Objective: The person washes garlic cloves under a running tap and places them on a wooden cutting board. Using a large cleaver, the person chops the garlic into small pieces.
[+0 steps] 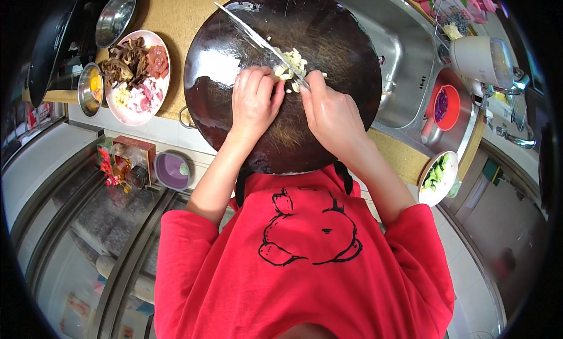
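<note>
On a round, dark wooden chopping board [334, 114], my right hand [330, 110] grips a kitchen knife [250, 31]. Its blade, seen nearly edge-on, slants to the far left across chopped pale pieces, which look like garlic [295, 59]. My left hand [255, 97] rests on the board just left of these pieces, fingers curled and the thumb side close to the blade. The fingertips touch the edge of the pile; whether they pinch a piece is hidden. A few loose bits lie near the knife's handle end.
Left of the board are a pink plate [113, 106] of sliced meat and brown strips, a metal bowl [83, 102] with egg yolk, and another metal bowl [116, 18]. At right are a steel sink [404, 97], a red strainer [453, 112] and a bowl of chopped greens [446, 189].
</note>
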A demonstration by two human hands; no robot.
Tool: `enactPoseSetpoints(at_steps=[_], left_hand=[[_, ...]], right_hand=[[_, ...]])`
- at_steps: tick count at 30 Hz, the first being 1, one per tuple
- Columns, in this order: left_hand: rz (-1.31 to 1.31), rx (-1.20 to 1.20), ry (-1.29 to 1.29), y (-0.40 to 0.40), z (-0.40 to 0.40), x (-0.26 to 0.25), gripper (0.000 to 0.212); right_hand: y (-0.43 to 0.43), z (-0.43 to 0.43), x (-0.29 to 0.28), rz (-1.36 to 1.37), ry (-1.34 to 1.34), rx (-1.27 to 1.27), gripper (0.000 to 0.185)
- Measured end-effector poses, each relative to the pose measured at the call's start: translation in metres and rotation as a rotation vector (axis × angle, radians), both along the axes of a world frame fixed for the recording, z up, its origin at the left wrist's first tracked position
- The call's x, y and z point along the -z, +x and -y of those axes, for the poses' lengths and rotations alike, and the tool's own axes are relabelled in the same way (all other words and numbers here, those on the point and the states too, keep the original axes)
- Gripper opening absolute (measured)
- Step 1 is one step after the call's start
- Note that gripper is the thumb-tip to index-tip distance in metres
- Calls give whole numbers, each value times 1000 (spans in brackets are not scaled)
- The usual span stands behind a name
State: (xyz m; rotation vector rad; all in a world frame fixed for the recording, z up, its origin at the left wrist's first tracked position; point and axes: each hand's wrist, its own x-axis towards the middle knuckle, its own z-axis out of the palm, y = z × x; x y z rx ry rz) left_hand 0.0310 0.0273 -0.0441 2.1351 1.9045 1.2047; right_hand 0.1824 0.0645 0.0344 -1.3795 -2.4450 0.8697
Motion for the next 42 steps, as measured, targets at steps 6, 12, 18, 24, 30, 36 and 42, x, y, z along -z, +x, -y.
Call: enactPoseSetpoints(at_steps=[6,12,18,24,30,36,42], left_hand=[[5,1,-8,0,1,0,19],[1,5,-15,-1,2,1,19],[26,17,-13,1,3,-2,22],[6,18,-9,0,3,0,22],[12,25,-16,-1,3,1,22],[8,21,-2,0,4,0,22],[7,42,-15,-1,4,1,18]], right_hand=[[-5,-1,-11,-63,38,-25,17],[-9,-2,6,85,49,-61,14],[-13,2,5,141,27,-49,14],[0,-2,3,-13,26,16,15],[-2,1,-13,-91,33,-21,15],[-9,4,8,95,45,-45,12],[-13,5,11,152,29,-39,13]])
